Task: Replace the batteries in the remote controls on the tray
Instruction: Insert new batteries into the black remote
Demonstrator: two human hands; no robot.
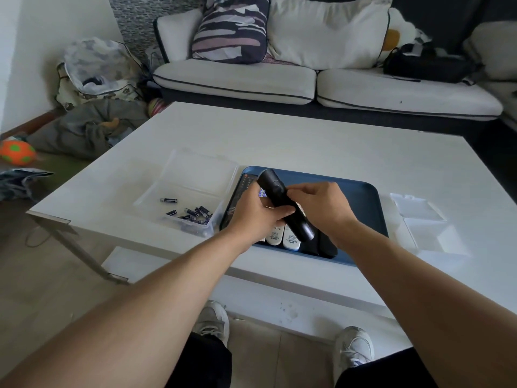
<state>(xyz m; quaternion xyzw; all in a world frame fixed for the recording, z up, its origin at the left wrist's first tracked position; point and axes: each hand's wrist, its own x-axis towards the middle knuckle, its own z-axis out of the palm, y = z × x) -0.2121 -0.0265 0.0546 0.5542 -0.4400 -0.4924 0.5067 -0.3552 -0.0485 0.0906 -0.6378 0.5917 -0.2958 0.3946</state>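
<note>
Black remote is lifted just above the blue tray, held tilted, its back apparently facing up; can't tell if the battery cover is on or off, no open compartment visible. Left hand grips the remote from the left side, fingers curled round its middle. Right hand comes in from the right, fingers bent and pinching or pressing at the remote's body, likely working the cover, contact point partly hidden. On the tray under the hands: two white remotes lying side by side near the front edge, a dark remote with buttons along the left edge, more dark shapes at the front right, unclear. Clear bin just left of the tray holds loose batteries in its near corner. Clear empty-looking containers right of the tray. All on the white bench. Progress, as a judgement: early or mid-task, one remote in hand, others untouched by the look of it; no loose batteries outside the bin.
</note>
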